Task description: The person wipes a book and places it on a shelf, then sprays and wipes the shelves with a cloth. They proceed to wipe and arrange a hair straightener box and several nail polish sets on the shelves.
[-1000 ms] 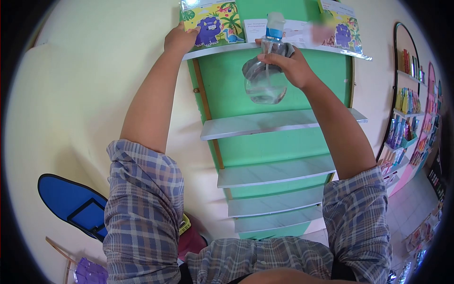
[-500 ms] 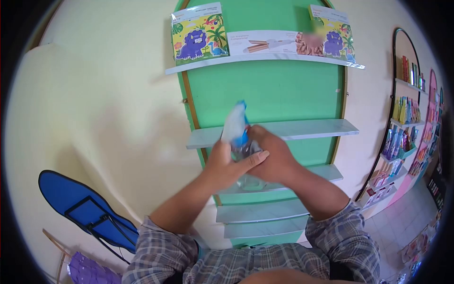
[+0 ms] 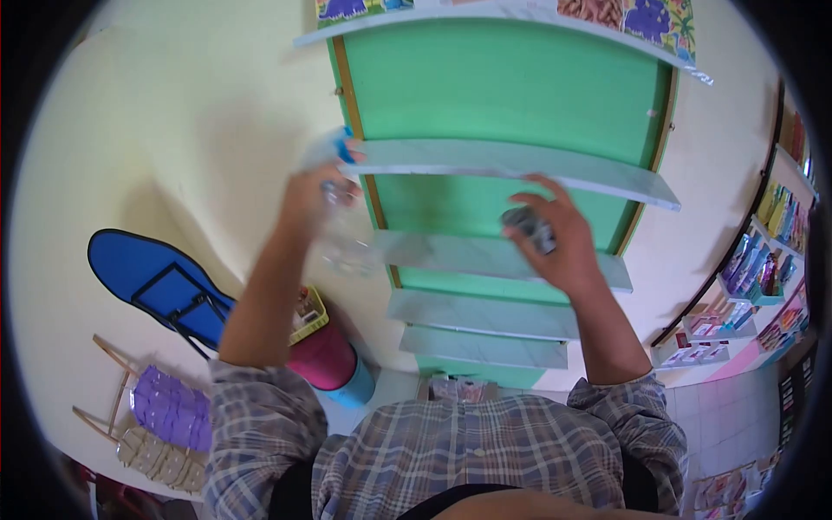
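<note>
My left hand (image 3: 303, 204) is wrapped round the neck of a clear spray bottle (image 3: 349, 251) with a blue-and-white trigger head, blurred by motion. It is held at the left end of a pale marbled shelf (image 3: 511, 160). In my right hand (image 3: 568, 247) is a crumpled dark grey cloth (image 3: 530, 230), gripped between thumb and fingers. That hand is in front of the green back panel (image 3: 416, 204), just below the same shelf and toward its right side.
Boxes with dinosaur pictures (image 3: 650, 22) stand on the top shelf (image 3: 485, 12). A folded blue ironing board (image 3: 143, 269) leans at the left wall, near purple bags (image 3: 169, 403) and a pink-and-blue bin (image 3: 325, 360). Stocked display shelves (image 3: 750, 269) line the right.
My hands, together on the bottle before, have moved apart: the left went left with the spray bottle, the right went right with the cloth. The view has tilted down.
</note>
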A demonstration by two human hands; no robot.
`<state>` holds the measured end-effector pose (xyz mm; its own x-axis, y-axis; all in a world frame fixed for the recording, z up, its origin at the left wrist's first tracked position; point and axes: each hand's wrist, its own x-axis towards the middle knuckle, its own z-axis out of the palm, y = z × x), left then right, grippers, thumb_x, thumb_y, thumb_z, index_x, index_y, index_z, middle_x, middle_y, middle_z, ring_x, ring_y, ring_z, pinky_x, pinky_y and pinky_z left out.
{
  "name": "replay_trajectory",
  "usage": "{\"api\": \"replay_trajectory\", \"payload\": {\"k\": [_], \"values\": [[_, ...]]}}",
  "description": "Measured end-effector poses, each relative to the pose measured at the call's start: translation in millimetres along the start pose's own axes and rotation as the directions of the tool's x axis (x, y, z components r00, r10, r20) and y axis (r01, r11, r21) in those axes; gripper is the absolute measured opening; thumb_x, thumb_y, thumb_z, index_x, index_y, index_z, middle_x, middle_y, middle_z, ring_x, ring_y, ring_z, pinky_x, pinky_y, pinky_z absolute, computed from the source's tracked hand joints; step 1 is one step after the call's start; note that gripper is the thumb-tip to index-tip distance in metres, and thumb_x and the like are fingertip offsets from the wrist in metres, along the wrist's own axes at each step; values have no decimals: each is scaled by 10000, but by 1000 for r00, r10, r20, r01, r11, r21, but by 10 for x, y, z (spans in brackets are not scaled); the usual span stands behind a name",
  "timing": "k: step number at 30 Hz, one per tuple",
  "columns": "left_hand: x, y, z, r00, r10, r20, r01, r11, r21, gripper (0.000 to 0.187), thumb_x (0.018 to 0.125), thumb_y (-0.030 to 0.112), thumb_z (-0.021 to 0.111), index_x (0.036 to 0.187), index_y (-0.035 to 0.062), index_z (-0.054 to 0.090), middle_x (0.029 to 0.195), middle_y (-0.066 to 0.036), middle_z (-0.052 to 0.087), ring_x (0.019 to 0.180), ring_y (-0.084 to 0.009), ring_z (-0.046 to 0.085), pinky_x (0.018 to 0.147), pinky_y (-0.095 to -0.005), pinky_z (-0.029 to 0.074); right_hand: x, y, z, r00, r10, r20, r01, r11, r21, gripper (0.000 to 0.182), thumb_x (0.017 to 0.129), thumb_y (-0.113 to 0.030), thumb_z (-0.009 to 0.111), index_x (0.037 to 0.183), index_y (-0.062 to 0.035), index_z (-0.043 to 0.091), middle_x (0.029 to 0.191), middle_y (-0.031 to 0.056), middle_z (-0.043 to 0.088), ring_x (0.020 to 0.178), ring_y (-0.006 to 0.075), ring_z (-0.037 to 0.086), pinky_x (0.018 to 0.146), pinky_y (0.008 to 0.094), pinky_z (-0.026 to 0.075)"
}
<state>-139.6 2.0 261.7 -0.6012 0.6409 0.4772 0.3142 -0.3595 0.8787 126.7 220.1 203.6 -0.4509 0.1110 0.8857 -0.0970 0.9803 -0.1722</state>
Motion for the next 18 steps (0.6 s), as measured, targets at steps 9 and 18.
{"api": "replay_trajectory", "payload": {"k": [9, 18], "values": [[679, 601, -227, 860, -480, -173, 448, 550, 704, 511, 806, 609, 530, 863, 116, 649, 816, -43, 642, 598, -169, 533, 559, -306, 443, -529, 732, -381, 924, 212, -318, -293, 927, -234, 499, 757, -114, 764, 1230, -137, 606, 1413, 102, 463, 1194, 328, 538, 901, 385, 502], [889, 549, -35, 830, -532, -168, 414, 384, 825, 534, 810, 601, 507, 863, 84, 628, 768, -57, 628, 518, -155, 498, 484, -283, 427, -577, 759, -419, 933, 256, -254, -319, 915, -249, 644, 743, -105, 764, 1335, -167, 516, 1451, 72, 423, 1255, 306, 499, 911, 388, 510]]}}
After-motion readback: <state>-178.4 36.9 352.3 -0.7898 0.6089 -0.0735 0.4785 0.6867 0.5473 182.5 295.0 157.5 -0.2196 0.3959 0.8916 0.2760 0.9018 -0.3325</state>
